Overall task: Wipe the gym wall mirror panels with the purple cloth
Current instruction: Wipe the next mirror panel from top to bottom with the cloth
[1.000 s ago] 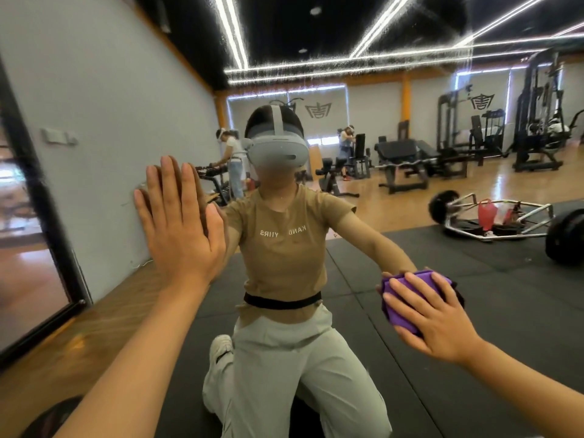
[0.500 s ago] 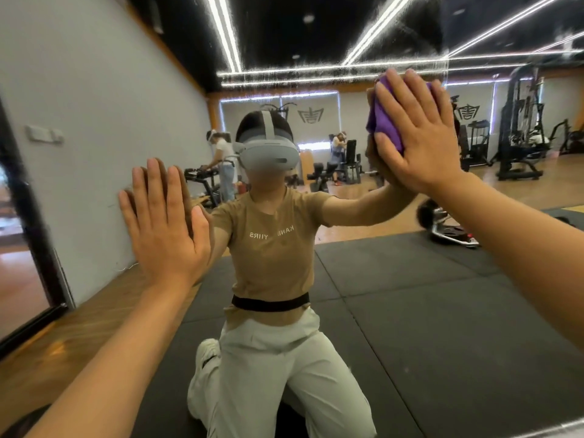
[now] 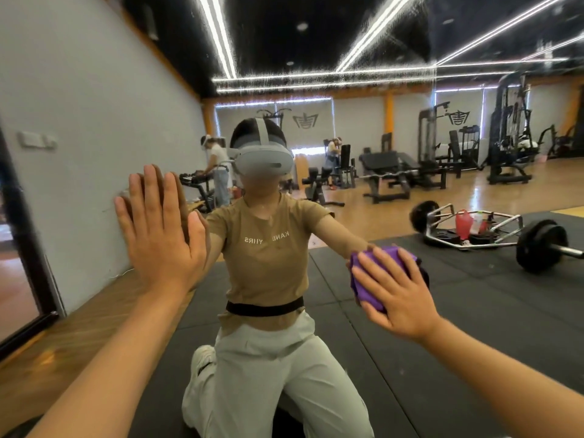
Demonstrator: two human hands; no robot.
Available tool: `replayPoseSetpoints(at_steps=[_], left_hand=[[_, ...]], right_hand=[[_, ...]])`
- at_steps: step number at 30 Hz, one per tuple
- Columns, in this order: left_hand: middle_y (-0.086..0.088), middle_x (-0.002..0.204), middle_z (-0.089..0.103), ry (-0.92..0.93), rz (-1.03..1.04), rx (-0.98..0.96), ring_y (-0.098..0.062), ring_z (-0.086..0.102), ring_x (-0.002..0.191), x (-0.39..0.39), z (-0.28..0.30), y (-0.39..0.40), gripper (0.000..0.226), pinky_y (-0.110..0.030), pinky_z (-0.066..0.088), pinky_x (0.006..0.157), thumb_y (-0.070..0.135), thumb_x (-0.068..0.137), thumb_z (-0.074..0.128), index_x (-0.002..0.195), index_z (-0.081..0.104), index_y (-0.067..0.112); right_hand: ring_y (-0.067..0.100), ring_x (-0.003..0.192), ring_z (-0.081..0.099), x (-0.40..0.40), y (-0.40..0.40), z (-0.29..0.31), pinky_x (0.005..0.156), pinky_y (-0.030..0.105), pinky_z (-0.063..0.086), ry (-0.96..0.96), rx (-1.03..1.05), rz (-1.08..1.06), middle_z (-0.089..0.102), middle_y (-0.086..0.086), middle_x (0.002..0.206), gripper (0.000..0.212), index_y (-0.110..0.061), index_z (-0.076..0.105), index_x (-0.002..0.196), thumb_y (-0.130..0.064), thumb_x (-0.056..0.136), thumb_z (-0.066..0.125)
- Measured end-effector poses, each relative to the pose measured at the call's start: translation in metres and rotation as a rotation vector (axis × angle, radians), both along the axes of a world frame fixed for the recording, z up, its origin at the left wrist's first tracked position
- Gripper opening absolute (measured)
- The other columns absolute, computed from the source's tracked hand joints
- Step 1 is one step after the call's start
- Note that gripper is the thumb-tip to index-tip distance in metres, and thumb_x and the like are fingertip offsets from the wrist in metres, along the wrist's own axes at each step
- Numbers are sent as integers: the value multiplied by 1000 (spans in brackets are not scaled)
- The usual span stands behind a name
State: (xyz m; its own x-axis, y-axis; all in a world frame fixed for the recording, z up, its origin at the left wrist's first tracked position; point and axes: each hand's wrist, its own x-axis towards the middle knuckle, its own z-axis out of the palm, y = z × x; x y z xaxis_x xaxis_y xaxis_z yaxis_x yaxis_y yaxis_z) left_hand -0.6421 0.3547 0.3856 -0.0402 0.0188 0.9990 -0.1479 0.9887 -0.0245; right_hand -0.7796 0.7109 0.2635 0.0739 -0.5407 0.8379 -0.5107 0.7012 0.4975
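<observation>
I knelt before the gym wall mirror (image 3: 395, 128) with both hands on the glass. My left hand (image 3: 161, 235) lay flat against it at about head height, fingers straight and close together, holding nothing and, as I judged it, serving only as a brace. My right hand (image 3: 398, 292) sat lower and well off to the right, at about chest height, its fingers spread and straight over the bunched purple cloth (image 3: 376, 273), pressing it onto the pane. The cloth was thus trapped between my right palm and the mirror, showing past my fingertips toward the upper left. Streaks showed on the glass high up across the reflected ceiling lights (image 3: 379, 26), so the stretch left to wipe lay above and away from the cloth, nearer my right hand than my left. A vertical seam (image 3: 433, 90) between panels ran just right of the cloth.
</observation>
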Motion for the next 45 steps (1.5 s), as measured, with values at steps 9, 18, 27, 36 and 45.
replayPoseSetpoints(at_steps=[9, 18, 27, 36, 45], left_hand=[[-20, 165, 19, 3, -19, -9, -39, 15, 152, 0, 0, -1, 60, -59, 10, 123, 30, 105, 32, 159, 22, 5], [-20, 164, 21, 19, -23, -27, -39, 16, 152, -2, 0, -4, 60, -59, 10, 123, 30, 104, 33, 158, 23, 5], [-21, 164, 22, 21, -38, -19, -39, 16, 152, -1, 0, -3, 59, -54, 6, 124, 31, 105, 33, 158, 25, 5], [-21, 164, 21, 29, -51, -23, -38, 15, 152, 0, 0, -4, 60, -55, 7, 124, 30, 105, 35, 158, 25, 5], [-22, 164, 21, -5, -59, -26, -40, 15, 152, 1, 0, -5, 61, -60, 9, 123, 28, 104, 38, 158, 22, 5]], right_hand=[[21, 156, 12, -1, 13, -12, 126, 47, 5, -1, 148, -36, 24, -1, 166, 62, -27, 20, 161, -49, 105, 29], [26, 153, 22, -2, -7, 183, 124, 46, 10, 46, 158, 38, 26, 5, 165, 61, -22, 26, 158, -51, 104, 24], [26, 154, 19, 13, -51, 163, 124, 49, 10, -85, -368, 65, 24, 6, 166, 62, -17, 24, 159, -49, 106, 23], [21, 156, 11, 24, -46, -21, 126, 47, 4, -33, 41, -6, 17, -4, 167, 73, -25, 22, 160, -47, 95, 46], [18, 156, 13, 12, -22, 27, 126, 45, 0, 56, 441, 12, 11, -7, 169, 60, -30, 19, 162, -49, 105, 27]])
